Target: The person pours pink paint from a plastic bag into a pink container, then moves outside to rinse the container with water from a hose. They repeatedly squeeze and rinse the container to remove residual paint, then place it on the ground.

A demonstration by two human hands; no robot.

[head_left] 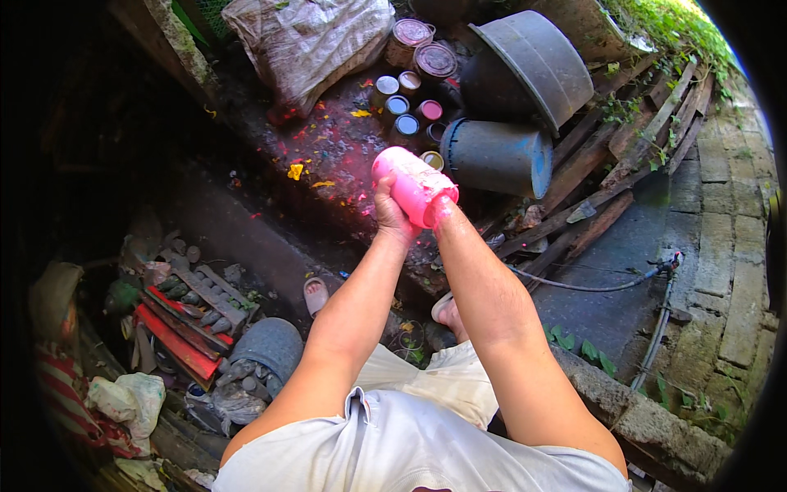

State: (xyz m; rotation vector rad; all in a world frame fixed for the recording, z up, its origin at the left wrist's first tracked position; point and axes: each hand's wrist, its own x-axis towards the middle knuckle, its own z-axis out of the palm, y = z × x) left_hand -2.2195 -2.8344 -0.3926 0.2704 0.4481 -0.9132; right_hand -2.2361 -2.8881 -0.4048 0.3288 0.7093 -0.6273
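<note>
A bright pink cylindrical container, smeared with pink paint, is held up tilted in front of me. My left hand is closed around its left side, thumb against the wall. My right hand reaches into the container's near end; pink coats what shows of it, and its fingers are hidden. Just beyond stands a small open can with a yellowish inside. Farther back are a can with light blue contents, a can with pink contents and several others.
A big black tub and a grey bucket lie tipped at the far right, beside stacked planks. A whitish sack lies at the back. Scrap and a grey pail sit at left; a hose crosses at right.
</note>
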